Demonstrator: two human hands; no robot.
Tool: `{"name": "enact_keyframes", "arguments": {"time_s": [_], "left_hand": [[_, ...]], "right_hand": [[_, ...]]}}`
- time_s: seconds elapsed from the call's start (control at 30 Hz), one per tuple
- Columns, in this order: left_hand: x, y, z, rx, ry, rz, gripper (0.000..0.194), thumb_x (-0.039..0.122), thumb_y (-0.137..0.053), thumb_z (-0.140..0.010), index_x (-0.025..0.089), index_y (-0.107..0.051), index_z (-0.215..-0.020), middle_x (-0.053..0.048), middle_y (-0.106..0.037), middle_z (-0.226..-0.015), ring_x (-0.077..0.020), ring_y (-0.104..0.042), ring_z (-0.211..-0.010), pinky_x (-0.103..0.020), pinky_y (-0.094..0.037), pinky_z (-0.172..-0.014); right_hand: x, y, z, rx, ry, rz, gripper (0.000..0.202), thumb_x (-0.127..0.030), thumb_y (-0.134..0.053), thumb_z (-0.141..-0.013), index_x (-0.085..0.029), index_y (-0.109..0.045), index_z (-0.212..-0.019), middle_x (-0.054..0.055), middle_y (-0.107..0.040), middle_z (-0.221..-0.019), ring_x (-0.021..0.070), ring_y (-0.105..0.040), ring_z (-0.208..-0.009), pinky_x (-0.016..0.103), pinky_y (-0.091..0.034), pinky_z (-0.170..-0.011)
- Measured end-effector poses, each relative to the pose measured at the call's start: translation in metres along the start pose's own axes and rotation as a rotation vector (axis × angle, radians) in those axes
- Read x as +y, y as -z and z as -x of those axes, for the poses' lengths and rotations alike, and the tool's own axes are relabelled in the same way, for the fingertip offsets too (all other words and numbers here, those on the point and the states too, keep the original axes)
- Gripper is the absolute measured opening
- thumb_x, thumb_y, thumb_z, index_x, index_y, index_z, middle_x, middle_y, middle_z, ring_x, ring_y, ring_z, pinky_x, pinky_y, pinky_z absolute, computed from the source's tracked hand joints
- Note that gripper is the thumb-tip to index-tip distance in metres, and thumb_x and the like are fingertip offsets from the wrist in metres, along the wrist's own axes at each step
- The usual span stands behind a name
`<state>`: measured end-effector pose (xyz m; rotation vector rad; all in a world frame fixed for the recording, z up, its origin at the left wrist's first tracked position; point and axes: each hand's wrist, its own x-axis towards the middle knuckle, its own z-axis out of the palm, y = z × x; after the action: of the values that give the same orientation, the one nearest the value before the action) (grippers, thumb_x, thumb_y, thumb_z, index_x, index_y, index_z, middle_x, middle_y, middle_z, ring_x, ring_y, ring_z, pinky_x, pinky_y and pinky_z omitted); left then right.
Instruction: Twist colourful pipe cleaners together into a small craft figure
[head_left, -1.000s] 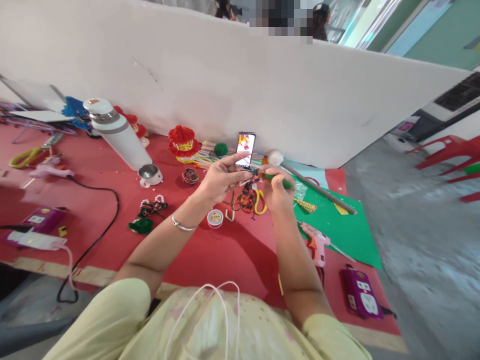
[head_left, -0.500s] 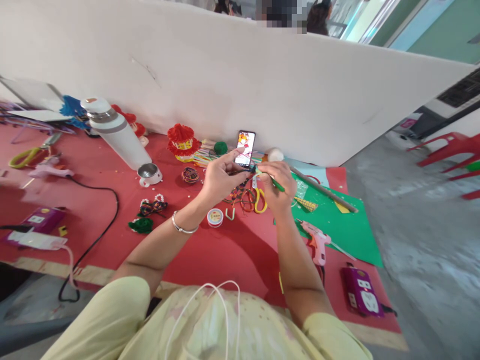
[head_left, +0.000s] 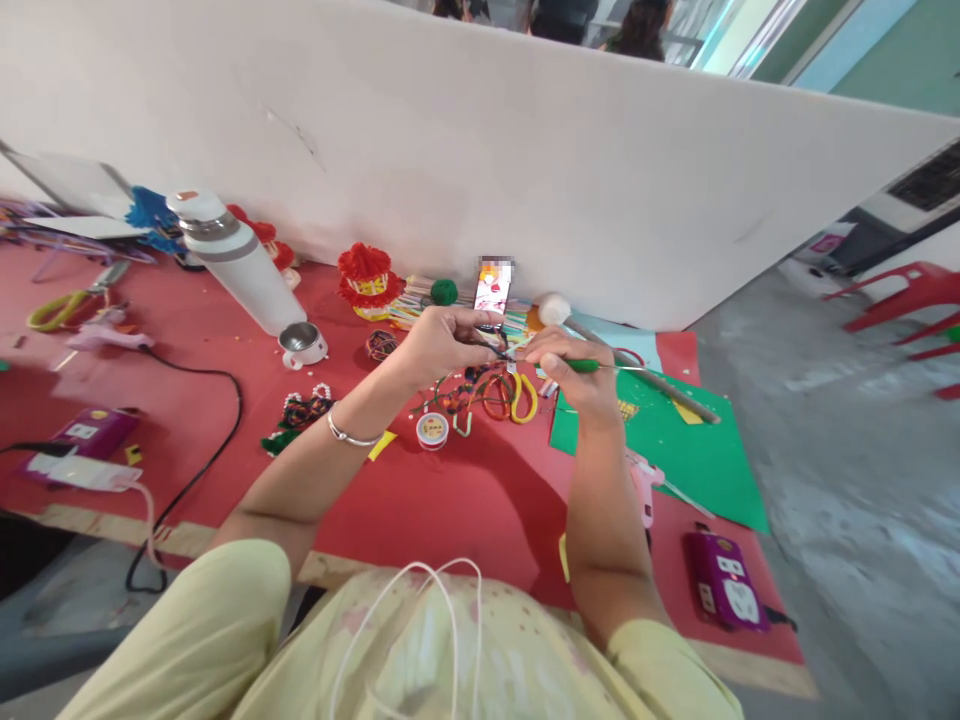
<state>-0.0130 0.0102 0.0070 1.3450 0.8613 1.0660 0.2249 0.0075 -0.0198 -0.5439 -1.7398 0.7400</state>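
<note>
My left hand pinches a small piece of dark yarn between thumb and fingers. Close to its right, my right hand is closed around a slim tool with a green handle, its metal shaft pointing right. The two hands' fingertips nearly meet over the yarn. Behind them a lit phone leans against the white board. Just below the hands lie yellow-handled scissors, coils of coloured cord and a round white spool.
A white bottle and steel cup stand left, near a red yarn piece. Green sheet, grey rod, pink glue gun and purple power box are right. Scissors lie far left.
My right hand has shifted slightly right and down, and the green-handled tool now points right across it. My left hand stays pinched on the yarn. A yellow scrap now shows by my left wrist.
</note>
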Motion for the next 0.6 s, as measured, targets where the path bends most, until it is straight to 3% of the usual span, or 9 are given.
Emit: {"name": "enact_keyframes", "arguments": {"time_s": [0.13, 0.3, 0.37, 0.47, 0.53, 0.6], "left_hand": [[-0.003, -0.003, -0.003, 0.134, -0.072, -0.074, 0.061, 0.015, -0.090, -0.062, 0.007, -0.081, -0.122, -0.003, -0.078, -0.075, -0.0125, -0.066, -0.063, -0.026, -0.052, -0.061], [-0.003, -0.006, -0.003, 0.257, -0.039, 0.065, 0.061, 0.015, -0.092, -0.061, 0.011, -0.081, -0.121, 0.004, -0.065, -0.062, -0.0066, -0.049, -0.051, -0.022, -0.034, -0.048], [-0.002, -0.006, -0.002, 0.210, 0.024, 0.232, 0.058, 0.015, -0.093, -0.061, 0.014, -0.081, -0.118, 0.008, -0.057, -0.056, -0.0039, -0.040, -0.045, -0.021, -0.025, -0.044], [0.001, -0.002, 0.000, 0.049, 0.143, 0.425, 0.047, 0.017, -0.094, -0.062, 0.017, -0.083, -0.108, 0.009, -0.050, -0.052, -0.0012, -0.029, -0.041, -0.021, -0.014, -0.043], [0.003, 0.003, 0.000, -0.023, 0.203, 0.432, 0.045, 0.015, -0.094, -0.062, 0.017, -0.084, -0.106, 0.008, -0.052, -0.054, -0.0006, -0.028, -0.042, -0.021, -0.012, -0.043], [0.005, 0.008, 0.000, -0.009, 0.203, 0.348, 0.047, 0.011, -0.094, -0.061, 0.016, -0.084, -0.107, 0.007, -0.055, -0.054, -0.0007, -0.029, -0.042, -0.021, -0.013, -0.043]], "right_hand": [[-0.007, -0.007, -0.002, 0.028, 0.129, 0.212, 0.012, -0.029, -0.075, -0.099, -0.035, -0.085, -0.102, -0.001, -0.086, -0.095, 0.0214, -0.078, -0.093, 0.043, -0.062, -0.089], [-0.001, -0.028, 0.001, 0.101, 0.380, 0.560, 0.024, -0.026, -0.075, -0.099, -0.035, -0.079, -0.121, 0.000, -0.087, -0.110, 0.0231, -0.078, -0.101, 0.044, -0.063, -0.094], [0.004, -0.038, 0.005, 0.150, 0.493, 0.728, 0.034, -0.027, -0.079, -0.096, -0.035, -0.076, -0.129, 0.002, -0.086, -0.118, 0.0245, -0.076, -0.106, 0.045, -0.062, -0.095], [0.008, -0.043, 0.008, 0.213, 0.616, 0.828, 0.040, -0.028, -0.081, -0.095, -0.037, -0.074, -0.133, 0.002, -0.086, -0.122, 0.0246, -0.075, -0.107, 0.044, -0.061, -0.094], [0.005, -0.039, 0.006, 0.166, 0.595, 0.750, 0.034, -0.032, -0.078, -0.097, -0.037, -0.075, -0.131, 0.001, -0.086, -0.121, 0.0240, -0.076, -0.106, 0.043, -0.062, -0.093], [-0.002, -0.030, 0.001, 0.051, 0.477, 0.611, 0.027, -0.035, -0.074, -0.100, -0.037, -0.077, -0.127, 0.000, -0.087, -0.120, 0.0237, -0.077, -0.106, 0.045, -0.063, -0.092]]}}
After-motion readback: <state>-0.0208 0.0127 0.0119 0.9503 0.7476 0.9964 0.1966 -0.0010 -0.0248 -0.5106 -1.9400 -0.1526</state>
